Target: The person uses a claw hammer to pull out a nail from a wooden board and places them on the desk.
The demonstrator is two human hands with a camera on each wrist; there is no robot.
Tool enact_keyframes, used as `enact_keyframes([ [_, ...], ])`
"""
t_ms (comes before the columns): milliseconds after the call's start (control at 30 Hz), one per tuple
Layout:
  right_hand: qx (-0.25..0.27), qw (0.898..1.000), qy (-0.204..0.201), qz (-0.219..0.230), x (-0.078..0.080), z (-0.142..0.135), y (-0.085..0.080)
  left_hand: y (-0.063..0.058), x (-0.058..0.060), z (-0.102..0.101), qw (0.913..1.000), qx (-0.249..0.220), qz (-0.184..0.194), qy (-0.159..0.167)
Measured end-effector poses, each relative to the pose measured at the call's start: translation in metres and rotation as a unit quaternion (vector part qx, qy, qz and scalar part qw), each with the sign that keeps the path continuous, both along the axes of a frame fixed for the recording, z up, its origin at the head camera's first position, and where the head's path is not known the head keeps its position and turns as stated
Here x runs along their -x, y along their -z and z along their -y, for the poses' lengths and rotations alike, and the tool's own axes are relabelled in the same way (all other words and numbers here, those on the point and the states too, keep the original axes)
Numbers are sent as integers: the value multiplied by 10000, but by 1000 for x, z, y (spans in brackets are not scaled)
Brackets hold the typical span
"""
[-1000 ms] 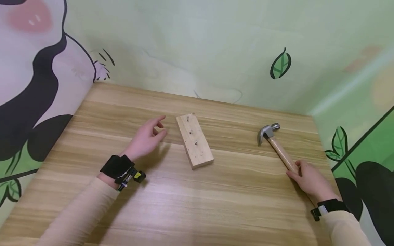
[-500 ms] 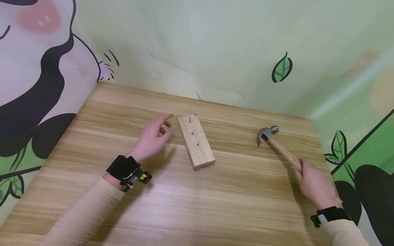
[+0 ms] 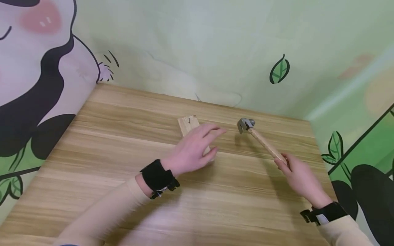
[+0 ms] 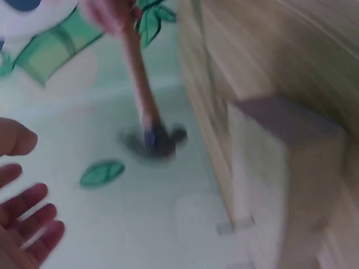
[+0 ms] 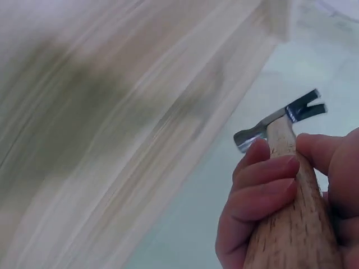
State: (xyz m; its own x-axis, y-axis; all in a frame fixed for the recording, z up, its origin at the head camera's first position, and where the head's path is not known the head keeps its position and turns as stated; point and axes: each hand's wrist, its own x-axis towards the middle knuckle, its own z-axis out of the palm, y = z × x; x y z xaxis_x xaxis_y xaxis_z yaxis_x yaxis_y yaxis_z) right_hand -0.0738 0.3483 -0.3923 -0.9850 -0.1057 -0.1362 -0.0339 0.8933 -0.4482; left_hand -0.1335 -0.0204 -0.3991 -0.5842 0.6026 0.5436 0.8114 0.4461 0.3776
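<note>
My left hand is over the wooden block in the head view, fingers loosely spread and holding nothing. It hides most of the block; the far end shows, with one bent nail standing in it. Further right, my right hand grips the wooden handle of a claw hammer, its steel head raised off the table. In the right wrist view, fingers and thumb wrap round the hammer handle. The left wrist view shows the block apart from the left fingers, blurred.
The wood-grain table meets a pale green wall at the back. Printed walls with a panda and leaves stand at the left and right sides.
My left hand has moved right, from beside the block to over it, covering two of its nails. My right hand has lifted the hammer and brought it left.
</note>
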Motion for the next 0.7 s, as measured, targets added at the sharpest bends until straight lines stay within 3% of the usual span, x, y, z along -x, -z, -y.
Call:
enact_keyframes([
  [67,430,9990,-19,145,4,15,-5,-1,1,-18,9985,228,-335,362],
  [167,1088,9927,-19,527,8,35,-10,1,4,-39,9943,688,-525,623],
  [400,2235,9612,-16,1618,9,62,-19,11,22,-64,9846,1419,-931,430],
  [567,2824,9387,-143,1972,7,73,-24,16,35,-72,9780,1531,-1372,357],
  [700,2998,9296,-265,2128,6,79,-27,17,42,-76,9703,1704,-1685,332],
])
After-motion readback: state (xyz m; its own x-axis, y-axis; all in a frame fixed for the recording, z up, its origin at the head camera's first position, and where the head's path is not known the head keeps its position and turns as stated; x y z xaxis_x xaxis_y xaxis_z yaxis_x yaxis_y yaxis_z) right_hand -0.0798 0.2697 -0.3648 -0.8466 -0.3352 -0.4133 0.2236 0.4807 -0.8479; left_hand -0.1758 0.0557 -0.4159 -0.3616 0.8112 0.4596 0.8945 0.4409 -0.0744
